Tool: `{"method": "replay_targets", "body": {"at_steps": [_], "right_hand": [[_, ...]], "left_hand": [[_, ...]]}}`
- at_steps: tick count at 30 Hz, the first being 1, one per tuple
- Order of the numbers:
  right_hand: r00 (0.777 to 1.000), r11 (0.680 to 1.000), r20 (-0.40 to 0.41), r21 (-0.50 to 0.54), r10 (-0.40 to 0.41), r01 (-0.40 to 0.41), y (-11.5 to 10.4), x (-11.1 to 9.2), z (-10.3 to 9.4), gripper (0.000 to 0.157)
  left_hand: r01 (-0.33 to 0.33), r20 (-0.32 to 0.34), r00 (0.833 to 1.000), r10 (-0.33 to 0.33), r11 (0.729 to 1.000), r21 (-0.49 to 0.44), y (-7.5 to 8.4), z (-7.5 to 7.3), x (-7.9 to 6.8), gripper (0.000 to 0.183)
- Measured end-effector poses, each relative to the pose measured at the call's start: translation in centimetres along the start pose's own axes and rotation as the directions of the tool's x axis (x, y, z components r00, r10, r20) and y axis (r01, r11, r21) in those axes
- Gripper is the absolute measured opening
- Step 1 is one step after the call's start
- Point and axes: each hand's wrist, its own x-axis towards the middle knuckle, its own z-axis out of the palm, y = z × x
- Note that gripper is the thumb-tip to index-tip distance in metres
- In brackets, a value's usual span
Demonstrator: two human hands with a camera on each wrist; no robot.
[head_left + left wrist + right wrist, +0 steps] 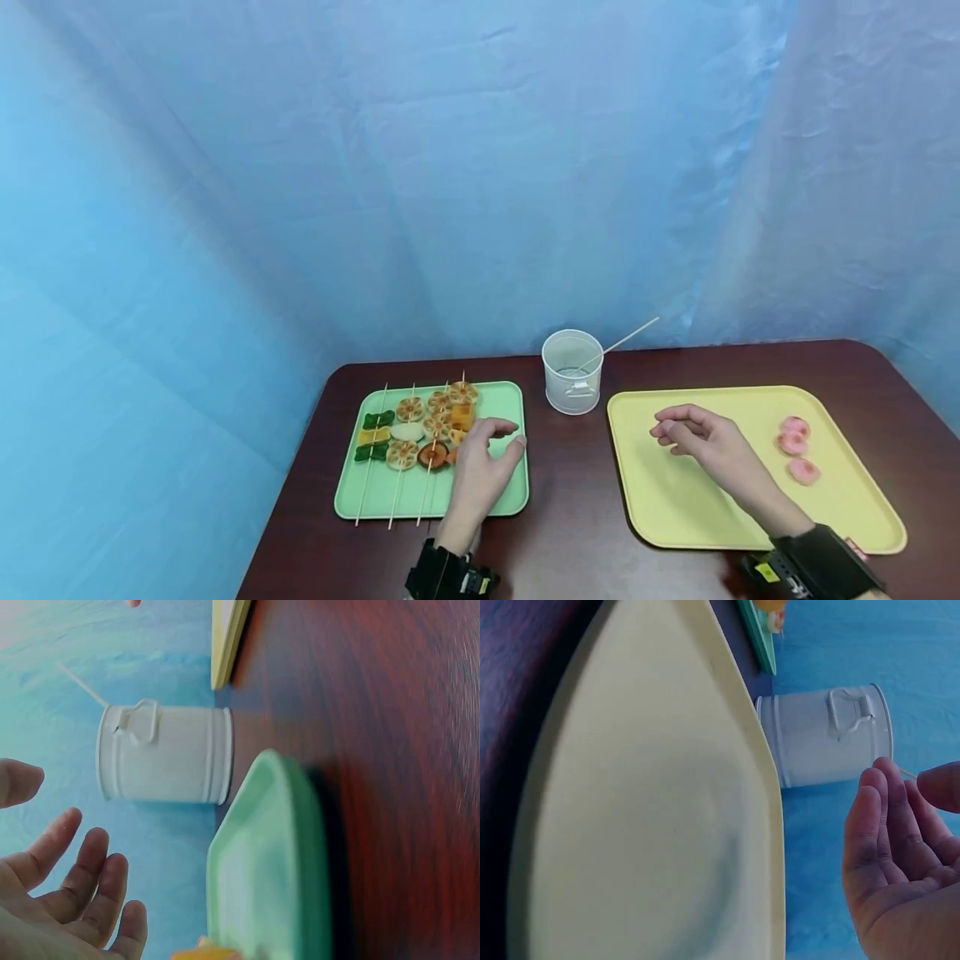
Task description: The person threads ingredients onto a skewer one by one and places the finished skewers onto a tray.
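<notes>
My left hand (480,475) hovers over the right part of a green tray (510,400), thumb and fingers apart with nothing between them. Several food skewers lie side by side on that tray. The leftmost carries green and yellow pieces (374,436); others hold lotus root slices (402,455) and a brown mushroom slice (432,456). My left hand partly hides the rightmost skewer with its orange pieces (462,415). Over a yellow tray (675,517) is my right hand (708,446), fingers loosely bent and holding nothing. Three pink round pieces (804,472) sit on the yellow tray's right side.
Between the trays, toward the back of the dark wooden table (562,517), stands a translucent small bucket (572,383). One thin stick (633,333) leans out of it to the right. A blue cloth (480,183) hangs behind the table.
</notes>
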Motion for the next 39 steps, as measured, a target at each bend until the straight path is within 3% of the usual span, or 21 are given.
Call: {"method": "replay_targets", "body": {"at_steps": [7,13,17,20,23,28,34,39], "right_hand": [[0.994,0.979,-0.066,-0.194,-0.082,0.067,-1.0,0.3,-0.9,0.028],[0.958,0.882,-0.162,-0.449,-0.236,0.141,-3.4,1.9,-2.0,0.022],[0.933,0.833,-0.186,-0.527,-0.308,0.169,-5.2,3.8,-2.7,0.026],[0.933,0.827,-0.191,-0.539,-0.305,0.160,-6.2,5.3,-3.3,0.034],[0.945,0.844,-0.183,-0.518,-0.270,0.141,-6.9,6.6,-3.6,0.043],[0.956,0.849,-0.157,-0.510,-0.246,0.135,-7.7,8.1,-3.3,0.042],[0.947,0.838,-0.170,-0.526,-0.272,0.147,-8.1,8.5,-3.2,0.032],[0.952,0.858,-0.178,-0.496,-0.250,0.133,-8.5,7.6,-3.6,0.033]], "left_hand": [[0.036,-0.035,0.999,-0.039,0.997,-0.069,-0.3,1.7,0.0,0.020],[0.028,-0.099,0.994,-0.041,0.991,-0.129,-0.8,2.2,-0.6,0.024],[0.020,-0.118,0.992,-0.041,0.985,-0.173,-1.1,2.5,-0.7,0.025],[0.019,-0.116,0.992,-0.041,0.983,-0.184,-1.1,2.8,-0.7,0.027],[0.027,-0.111,0.993,-0.047,0.983,-0.183,-1.1,3.0,-0.8,0.028],[0.033,-0.106,0.993,-0.055,0.980,-0.197,-1.1,3.2,-1.0,0.025],[0.032,-0.071,0.996,-0.046,0.982,-0.188,-0.8,3.7,-1.1,0.027],[0.039,-0.069,0.996,-0.053,0.981,-0.188,-0.9,3.6,-1.1,0.027]]}}
